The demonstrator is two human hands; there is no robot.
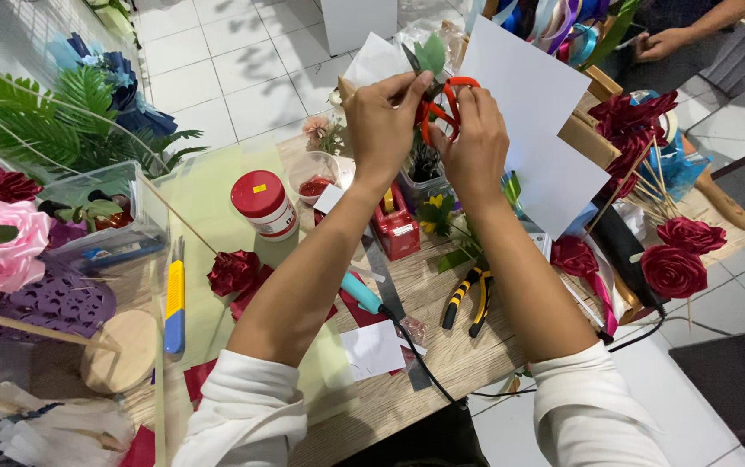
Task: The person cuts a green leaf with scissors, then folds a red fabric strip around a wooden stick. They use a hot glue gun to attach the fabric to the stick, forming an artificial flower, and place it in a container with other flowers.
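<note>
The wooden desk [441, 346] carries everything, and places here are given from the red-lidded jar [265, 205] standing on a pale green sheet [208, 207]. Left of the jar, a clear plastic box [104, 220] holds leaves and small dark pieces. Just right of it, a small clear cup [313, 177] holds something red. Further right sits a red tape dispenser [395, 227], and beyond it yellow-and-black pliers [467, 298] lie flat. Below the jar a red ribbon rose [234, 272] rests on the sheet, with a yellow utility knife [174, 298] to its left. Above and right of the jar, raised off the desk, the right hand [476, 143] is clamped through the handles of orange scissors [441, 108], while the left hand [383, 117] pinches a green leaf piece [431, 54] at the blades.
</note>
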